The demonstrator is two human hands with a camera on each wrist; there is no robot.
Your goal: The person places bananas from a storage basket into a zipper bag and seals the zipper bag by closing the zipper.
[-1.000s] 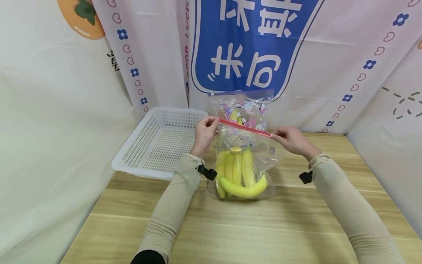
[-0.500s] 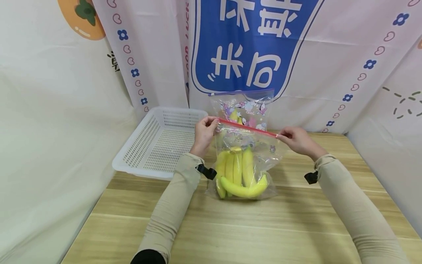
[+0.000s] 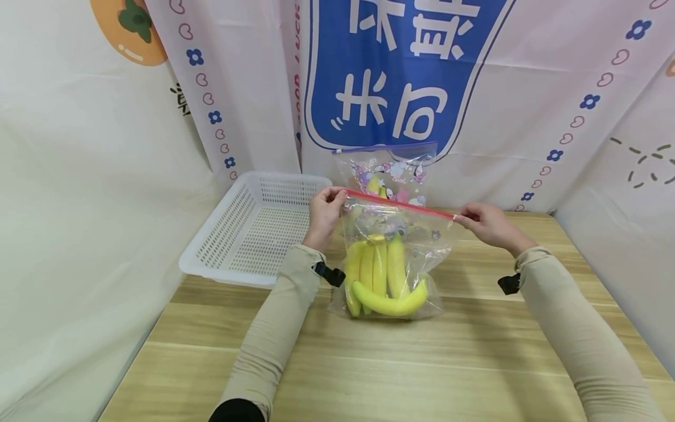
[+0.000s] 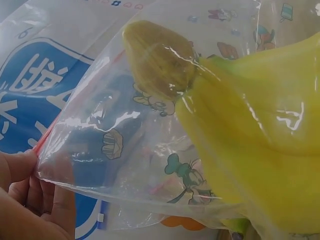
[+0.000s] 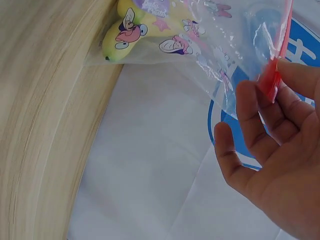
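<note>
A clear zip-top bag (image 3: 429, 258) with a red zip strip (image 3: 395, 203) stands on the table, holding a bunch of bananas (image 3: 378, 269) and a loose banana (image 3: 390, 306) across the front. My left hand (image 3: 325, 217) pinches the strip's left end between thumb and finger; the left wrist view shows this hand (image 4: 37, 195) at the bag's corner. Over at the right end, my right hand (image 3: 490, 227) pinches the red strip, its lower fingers spread in the right wrist view (image 5: 280, 145). Cartoon prints cover the plastic.
Behind the bag stands another clear bag (image 3: 406, 153) with a purple zip and yellow fruit inside. A white perforated basket (image 3: 211, 246) sits at the left. Printed cloth (image 3: 517, 105) hangs along the table's (image 3: 401, 375) back edge.
My right hand has slid rightward along the bag's top, and more red strip shows between the hands. The left hand holds its place; the bananas have not moved.
</note>
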